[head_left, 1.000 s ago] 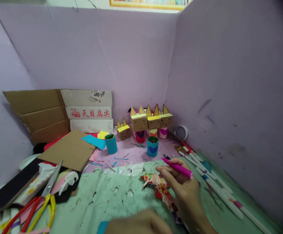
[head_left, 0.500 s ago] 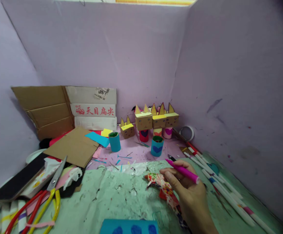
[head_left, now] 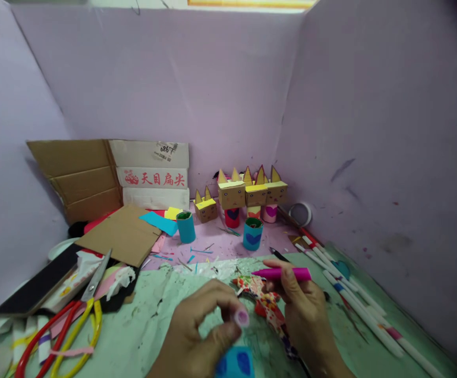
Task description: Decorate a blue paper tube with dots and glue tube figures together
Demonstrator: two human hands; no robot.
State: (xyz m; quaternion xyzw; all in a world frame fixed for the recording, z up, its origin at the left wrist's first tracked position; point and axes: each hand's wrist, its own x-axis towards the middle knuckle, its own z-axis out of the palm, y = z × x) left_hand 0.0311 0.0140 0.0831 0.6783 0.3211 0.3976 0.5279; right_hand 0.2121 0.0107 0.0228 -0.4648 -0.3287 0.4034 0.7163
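My right hand [head_left: 305,310] holds a magenta marker [head_left: 287,274] roughly level, its narrow tip toward the left. My left hand [head_left: 197,331] pinches a small pinkish-white round piece that looks like a marker cap [head_left: 241,317], its hollow-looking end facing up and right. A gap separates the two hands. Below the left fingers lies a blue piece of paper [head_left: 247,362] with dark blue painted spots, partly covered by the hand. Beside my right hand, a strip of red floral cloth [head_left: 269,304] lies on the green table cover [head_left: 153,315], partly hidden.
Two blue paper tubes [head_left: 186,231] stand ahead, one bearing a heart [head_left: 253,239]. Behind are several cardboard cat heads [head_left: 232,197]. Scissors [head_left: 94,283] and flat cardboard [head_left: 121,233] lie left; white markers [head_left: 362,310] lie right, along the purple wall [head_left: 389,157].
My left hand has come in from below with the cap-like piece, covering part of the blue paper. My right hand has turned the magenta marker level and moved it slightly left.
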